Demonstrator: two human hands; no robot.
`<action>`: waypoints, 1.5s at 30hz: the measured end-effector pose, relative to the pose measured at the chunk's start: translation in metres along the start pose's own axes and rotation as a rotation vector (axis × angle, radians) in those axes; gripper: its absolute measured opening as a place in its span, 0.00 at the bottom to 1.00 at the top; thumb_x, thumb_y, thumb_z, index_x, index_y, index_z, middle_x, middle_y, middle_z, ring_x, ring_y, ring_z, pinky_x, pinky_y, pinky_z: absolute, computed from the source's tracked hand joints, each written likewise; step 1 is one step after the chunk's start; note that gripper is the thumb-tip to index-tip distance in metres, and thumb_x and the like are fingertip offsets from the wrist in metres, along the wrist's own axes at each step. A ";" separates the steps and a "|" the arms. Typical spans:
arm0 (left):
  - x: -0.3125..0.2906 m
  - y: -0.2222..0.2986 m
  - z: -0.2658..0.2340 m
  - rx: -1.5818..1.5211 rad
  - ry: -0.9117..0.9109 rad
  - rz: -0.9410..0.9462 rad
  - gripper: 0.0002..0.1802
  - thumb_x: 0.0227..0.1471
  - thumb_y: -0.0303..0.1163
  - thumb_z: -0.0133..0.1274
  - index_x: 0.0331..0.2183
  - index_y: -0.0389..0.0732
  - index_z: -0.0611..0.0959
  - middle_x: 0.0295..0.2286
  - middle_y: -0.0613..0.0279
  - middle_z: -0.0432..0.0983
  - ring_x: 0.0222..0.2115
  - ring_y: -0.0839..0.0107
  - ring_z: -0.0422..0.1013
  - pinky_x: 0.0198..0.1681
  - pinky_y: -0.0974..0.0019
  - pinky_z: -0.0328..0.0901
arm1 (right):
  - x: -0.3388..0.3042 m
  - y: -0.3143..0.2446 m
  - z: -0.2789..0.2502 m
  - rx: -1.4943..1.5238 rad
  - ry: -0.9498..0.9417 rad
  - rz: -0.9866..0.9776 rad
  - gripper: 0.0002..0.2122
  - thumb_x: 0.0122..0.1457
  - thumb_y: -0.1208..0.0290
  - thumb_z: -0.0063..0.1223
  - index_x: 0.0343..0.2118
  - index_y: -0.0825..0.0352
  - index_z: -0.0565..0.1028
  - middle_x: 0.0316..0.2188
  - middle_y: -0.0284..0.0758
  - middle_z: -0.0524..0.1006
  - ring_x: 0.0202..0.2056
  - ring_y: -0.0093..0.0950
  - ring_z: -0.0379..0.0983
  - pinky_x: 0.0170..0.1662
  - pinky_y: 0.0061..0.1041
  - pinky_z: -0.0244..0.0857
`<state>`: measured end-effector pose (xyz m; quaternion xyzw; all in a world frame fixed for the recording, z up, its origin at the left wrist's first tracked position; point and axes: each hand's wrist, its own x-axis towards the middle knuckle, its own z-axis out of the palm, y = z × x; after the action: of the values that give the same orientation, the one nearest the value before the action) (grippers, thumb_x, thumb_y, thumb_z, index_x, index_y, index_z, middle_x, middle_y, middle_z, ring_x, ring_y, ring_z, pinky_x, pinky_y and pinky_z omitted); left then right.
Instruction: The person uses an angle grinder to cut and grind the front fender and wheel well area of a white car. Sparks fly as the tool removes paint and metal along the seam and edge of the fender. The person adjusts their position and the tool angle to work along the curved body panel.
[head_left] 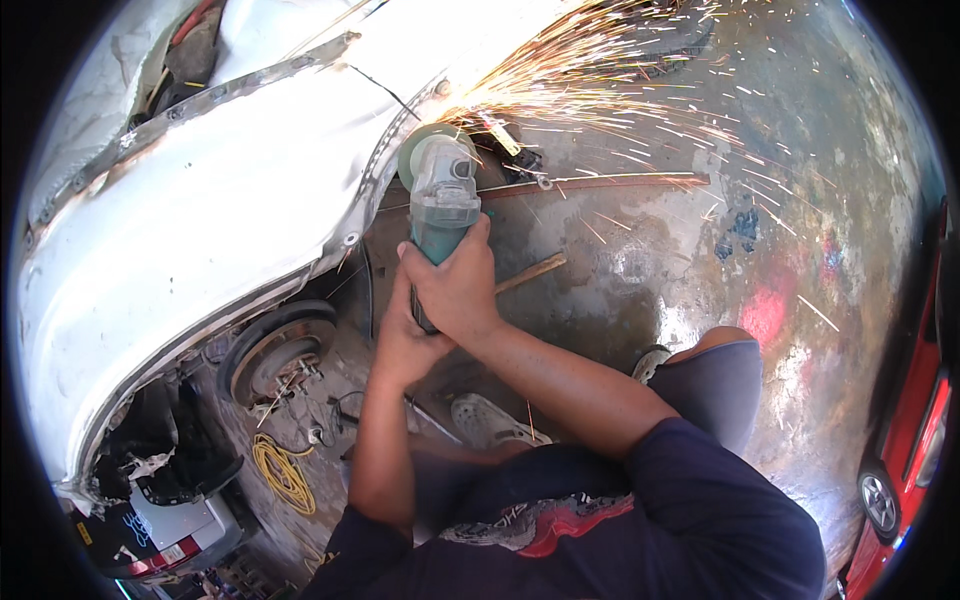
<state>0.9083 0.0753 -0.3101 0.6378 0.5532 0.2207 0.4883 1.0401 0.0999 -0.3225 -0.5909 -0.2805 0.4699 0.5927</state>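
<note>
Both of my hands are wrapped round an angle grinder (445,200) with a grey metal head and a green body. My right hand (458,285) grips the body just behind the head. Lower down, my left hand (402,345) is closed round the rear part, partly hidden by the right. At the top of the tool, the pale round disc (411,158) meets the edge of a white car body panel (230,165). A wide spray of orange sparks (560,85) flies from there toward the upper right.
Below the panel's wheel arch sits a rusty brake disc (275,360). A coiled yellow cord (283,472) lies on the concrete floor, with a wooden stick (532,272) and a long rusty strip (620,182) farther off. A red car (910,470) stands at the right edge.
</note>
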 end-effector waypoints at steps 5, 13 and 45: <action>0.000 0.003 0.001 -0.023 -0.010 -0.011 0.76 0.33 0.23 0.76 0.77 0.38 0.47 0.70 0.52 0.61 0.70 0.63 0.60 0.72 0.60 0.54 | 0.000 0.000 -0.001 -0.012 -0.005 0.016 0.31 0.55 0.63 0.71 0.51 0.79 0.64 0.40 0.58 0.82 0.43 0.53 0.83 0.48 0.45 0.75; -0.002 0.005 0.002 -0.013 0.002 -0.036 0.75 0.33 0.24 0.76 0.76 0.36 0.50 0.70 0.52 0.62 0.70 0.63 0.59 0.72 0.59 0.54 | -0.001 -0.003 -0.003 0.009 -0.018 0.050 0.32 0.55 0.63 0.72 0.53 0.79 0.65 0.42 0.56 0.82 0.44 0.48 0.84 0.50 0.42 0.75; -0.002 0.010 0.003 0.019 0.008 -0.071 0.75 0.32 0.24 0.76 0.76 0.36 0.50 0.71 0.50 0.61 0.71 0.62 0.59 0.73 0.60 0.53 | 0.000 -0.001 -0.002 -0.009 0.004 -0.019 0.29 0.56 0.66 0.70 0.49 0.78 0.63 0.39 0.61 0.81 0.44 0.59 0.82 0.49 0.48 0.75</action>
<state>0.9147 0.0731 -0.3021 0.6216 0.5795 0.2006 0.4874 1.0421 0.0989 -0.3218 -0.5919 -0.2871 0.4620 0.5948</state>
